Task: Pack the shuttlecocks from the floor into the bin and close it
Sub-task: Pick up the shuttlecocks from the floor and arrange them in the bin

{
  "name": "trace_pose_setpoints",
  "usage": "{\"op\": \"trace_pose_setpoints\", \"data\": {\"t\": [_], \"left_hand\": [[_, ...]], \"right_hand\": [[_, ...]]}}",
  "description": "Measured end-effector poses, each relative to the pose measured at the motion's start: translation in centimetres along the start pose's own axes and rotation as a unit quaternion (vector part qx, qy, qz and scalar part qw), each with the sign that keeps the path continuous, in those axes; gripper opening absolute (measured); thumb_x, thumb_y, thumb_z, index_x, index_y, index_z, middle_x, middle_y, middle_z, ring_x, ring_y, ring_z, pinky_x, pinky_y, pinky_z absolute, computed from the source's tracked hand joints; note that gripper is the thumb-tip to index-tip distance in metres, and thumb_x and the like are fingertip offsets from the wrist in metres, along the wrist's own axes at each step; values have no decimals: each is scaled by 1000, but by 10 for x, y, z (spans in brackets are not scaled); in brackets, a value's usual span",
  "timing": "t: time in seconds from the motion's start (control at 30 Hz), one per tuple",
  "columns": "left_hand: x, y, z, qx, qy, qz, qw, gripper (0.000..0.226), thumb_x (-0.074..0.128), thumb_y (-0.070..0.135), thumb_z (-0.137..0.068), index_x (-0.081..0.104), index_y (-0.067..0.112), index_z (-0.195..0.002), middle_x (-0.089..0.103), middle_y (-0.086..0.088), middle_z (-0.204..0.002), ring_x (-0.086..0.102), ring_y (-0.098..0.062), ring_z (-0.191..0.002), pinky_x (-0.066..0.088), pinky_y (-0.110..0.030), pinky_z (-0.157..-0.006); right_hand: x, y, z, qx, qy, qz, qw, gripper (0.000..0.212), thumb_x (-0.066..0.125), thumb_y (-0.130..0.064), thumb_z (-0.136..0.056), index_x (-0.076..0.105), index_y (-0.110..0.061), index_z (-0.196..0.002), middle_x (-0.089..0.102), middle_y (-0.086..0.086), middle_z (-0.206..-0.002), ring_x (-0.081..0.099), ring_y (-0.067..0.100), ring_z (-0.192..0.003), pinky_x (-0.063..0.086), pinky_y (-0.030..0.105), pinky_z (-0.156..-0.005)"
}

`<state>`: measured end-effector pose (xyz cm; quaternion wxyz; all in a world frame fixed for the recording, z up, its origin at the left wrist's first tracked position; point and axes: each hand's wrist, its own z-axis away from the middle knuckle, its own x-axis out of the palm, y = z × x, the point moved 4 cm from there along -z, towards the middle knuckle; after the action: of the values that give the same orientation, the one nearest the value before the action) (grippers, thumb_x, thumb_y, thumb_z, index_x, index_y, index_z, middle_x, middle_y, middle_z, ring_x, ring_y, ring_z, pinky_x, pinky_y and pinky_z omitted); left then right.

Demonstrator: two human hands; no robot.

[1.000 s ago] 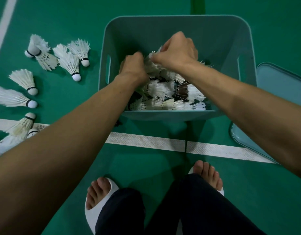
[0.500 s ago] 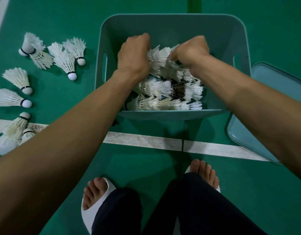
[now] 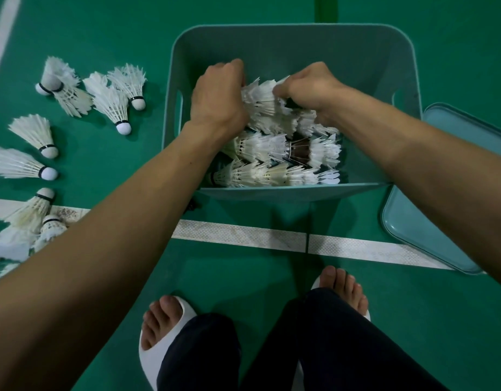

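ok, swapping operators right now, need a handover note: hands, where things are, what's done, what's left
Left hand: inside the teal plastic bin, closed on the left end of a white feather shuttlecock stack.
Right hand: in the bin too, gripping the same stack's right end.
Done: several rows of packed shuttlecocks lie along the bin's near side.
Left: about ten loose shuttlecocks lie on the green court floor, left of the bin. The teal lid lies on the floor to the bin's right; the bin is not yet closed.
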<state>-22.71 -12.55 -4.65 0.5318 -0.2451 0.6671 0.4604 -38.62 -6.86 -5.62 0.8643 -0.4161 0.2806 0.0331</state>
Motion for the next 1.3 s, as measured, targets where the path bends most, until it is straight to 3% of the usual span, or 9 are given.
{"op": "trace_pose_setpoints", "data": {"t": [0.1,0.27,0.37,0.5,0.6,0.67,0.83,1.1,1.3], "left_hand": [[-4,-6,1,-13,9,-3,1000,34,56,-7,-73,61,8,-104,66,-14,-104,59,-35,-89,53,-46,-76],[-1,-9,-1,-26,-3,-2,1000,30,57,-7,-75,62,8,-101,66,-13,-99,51,-30,-79,47,-41,-69],[4,-11,-2,-42,-12,4,999,31,58,-6,-77,62,9,-103,67,-15,-100,54,-31,-81,50,-41,-70],[7,-9,-1,-50,-20,8,999,32,60,-7,-79,62,9,-107,67,-15,-103,59,-33,-87,53,-42,-74],[8,-10,-2,-56,-25,11,998,34,59,-8,-78,62,10,-107,65,-13,-102,54,-30,-85,51,-41,-74],[8,-11,-2,-58,-27,14,998,35,58,-9,-77,61,9,-106,64,-12,-101,53,-30,-84,50,-40,-73],[9,-10,-2,-57,-20,12,998,35,60,-9,-77,61,9,-106,66,-12,-102,56,-31,-85,50,-41,-71],[10,-11,-1,-51,-24,15,998,35,60,-8,-76,62,10,-106,65,-13,-105,59,-33,-90,53,-42,-73],[4,-11,-2,-43,-18,5,999,35,62,-6,-75,61,8,-106,65,-14,-103,56,-33,-86,46,-39,-70]], "right_hand": [[7,-4,5,-20,-6,-16,1000,24,73,-17,-93,75,-3,-111,70,7,-127,67,14,-103,55,25,-81],[11,0,3,-29,-7,-17,999,23,74,-21,-93,77,-2,-107,71,5,-127,66,16,-114,52,30,-101],[10,-1,4,-40,33,52,997,29,75,-34,-91,70,-7,-81,70,3,-82,63,10,-69,49,28,-68],[6,-7,10,-49,50,95,993,36,75,-43,-88,56,-19,-70,54,-2,-66,50,11,-58,40,26,-53],[-12,-8,15,-29,69,62,995,33,77,-42,-86,70,-11,-96,64,-1,-80,58,9,-68,52,28,-67],[-30,-5,21,-1,91,72,993,37,68,-35,-93,65,-9,-119,68,2,-103,64,10,-90,55,34,-85],[-36,13,23,88,35,107,990,42,48,-25,-104,49,-5,-141,54,14,-143,57,32,-125,46,35,-91],[-23,11,21,109,-16,30,993,50,43,-27,-106,39,-7,-152,41,18,-156,56,40,-126,55,55,-98],[-30,15,19,89,-1,99,991,46,54,-29,-101,50,-5,-140,55,17,-137,62,37,-103,59,42,-68]]}}
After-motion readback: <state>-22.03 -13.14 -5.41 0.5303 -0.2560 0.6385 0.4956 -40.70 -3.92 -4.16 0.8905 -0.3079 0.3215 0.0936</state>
